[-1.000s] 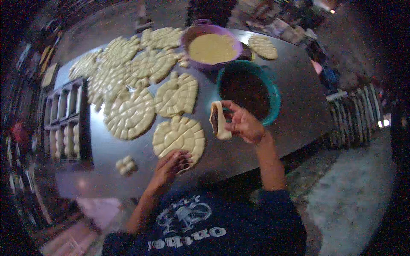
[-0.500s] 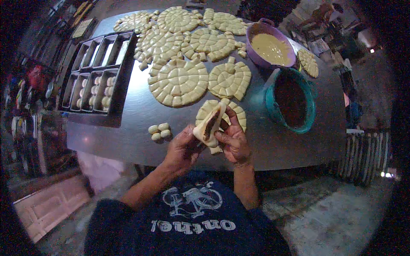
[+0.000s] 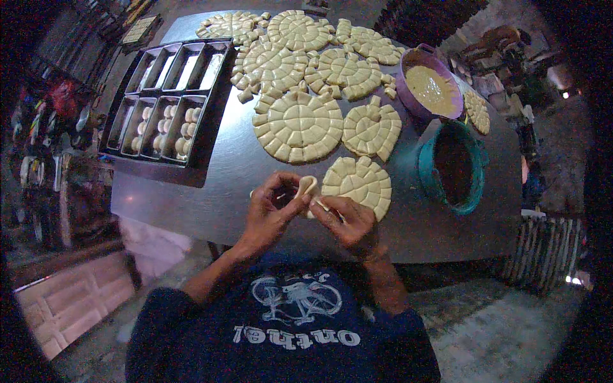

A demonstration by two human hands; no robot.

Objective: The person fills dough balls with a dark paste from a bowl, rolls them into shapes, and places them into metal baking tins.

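Above the table's near edge, my left hand (image 3: 274,210) pinches one side of a folded piece of pale dough (image 3: 308,186). The fingers of my right hand (image 3: 350,220) are closed on its other side. The dark filling inside the dough is out of sight now. Just beyond my right hand lies a scored dough round (image 3: 359,180). My left hand mostly covers some small dough balls (image 3: 254,193) on the table. To the right, a teal bowl (image 3: 428,167) holds a dark filling.
Several scored dough rounds (image 3: 298,127) cover the far middle of the metal table (image 3: 191,207). A purple bowl (image 3: 408,97) of pale yellow mixture stands far right, with another round (image 3: 476,113) beside it. At left sits a set of dark loaf tins (image 3: 119,124), some containing dough balls.
The opened dough with its dark filling showing has been folded over, and both hands have drawn together on it. The view has shifted, so the table's contents appear farther right.
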